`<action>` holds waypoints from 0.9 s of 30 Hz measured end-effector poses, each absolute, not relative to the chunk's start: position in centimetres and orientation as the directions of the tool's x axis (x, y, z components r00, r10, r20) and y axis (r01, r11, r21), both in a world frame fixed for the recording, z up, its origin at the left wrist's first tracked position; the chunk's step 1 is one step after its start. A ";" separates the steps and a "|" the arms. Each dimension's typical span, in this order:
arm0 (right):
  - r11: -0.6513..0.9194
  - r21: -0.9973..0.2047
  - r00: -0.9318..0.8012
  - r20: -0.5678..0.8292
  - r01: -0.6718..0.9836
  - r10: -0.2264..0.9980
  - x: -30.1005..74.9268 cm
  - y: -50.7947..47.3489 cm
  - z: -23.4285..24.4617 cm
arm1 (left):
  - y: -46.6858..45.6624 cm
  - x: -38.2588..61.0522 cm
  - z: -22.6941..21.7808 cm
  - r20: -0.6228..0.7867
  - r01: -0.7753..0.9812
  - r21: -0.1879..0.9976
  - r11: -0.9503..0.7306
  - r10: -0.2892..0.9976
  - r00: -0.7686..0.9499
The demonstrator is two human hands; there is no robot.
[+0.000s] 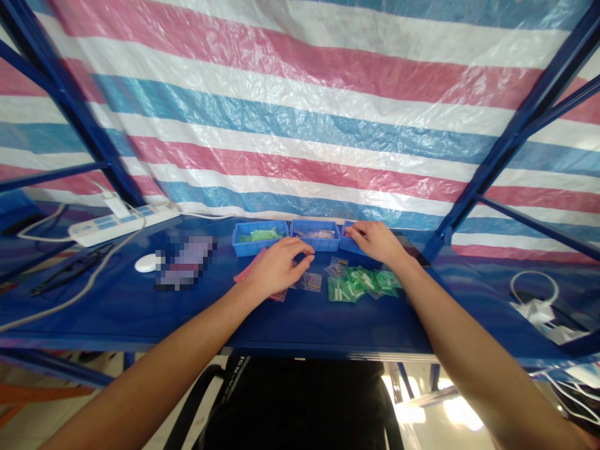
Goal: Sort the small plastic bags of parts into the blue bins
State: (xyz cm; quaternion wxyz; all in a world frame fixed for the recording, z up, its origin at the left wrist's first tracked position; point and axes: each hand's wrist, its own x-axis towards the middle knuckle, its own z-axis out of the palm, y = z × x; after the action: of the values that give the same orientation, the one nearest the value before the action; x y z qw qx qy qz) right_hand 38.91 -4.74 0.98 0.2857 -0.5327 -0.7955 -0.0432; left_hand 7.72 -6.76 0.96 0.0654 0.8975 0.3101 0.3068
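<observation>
My left hand [281, 265] hovers over the blue table, thumb and fingertips curled close together; whatever they pinch, if anything, is too small to make out. Under it lie pink bags [246, 270], partly covered by the hand, and a small clear bag [313, 282] with small brass-coloured pieces. My right hand [377, 240] is at the right blue bin [352, 244], fingers bent together over its edge, their contents hidden. A left bin [259, 249] holds green packets, and a middle bin [319, 244] holds pale pinkish pieces. Several green packets [360, 284] lie in front of my right hand.
A white power strip [124, 224] with a cable, a white mouse-shaped object [147, 262] and a blurred-out phone-like item [187, 262] are on the left. A dark flat object [412, 247] lies behind my right wrist. White plug-like items [539, 312] sit far right. Blue frame posts flank a striped sheet.
</observation>
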 end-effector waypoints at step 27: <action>0.623 -0.561 -0.408 0.472 0.545 0.781 32.7 -9.0 0.1 | -7.6 7.9 1.4 0.519 0.530 0.298 -0.794 0.601 0.607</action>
State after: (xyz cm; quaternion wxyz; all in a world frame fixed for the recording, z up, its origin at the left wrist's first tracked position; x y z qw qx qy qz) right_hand 32.73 -8.97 0.13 0.3660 -0.4028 -0.8232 0.1616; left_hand 7.92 -7.62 1.38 0.0570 0.8947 0.3161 0.3104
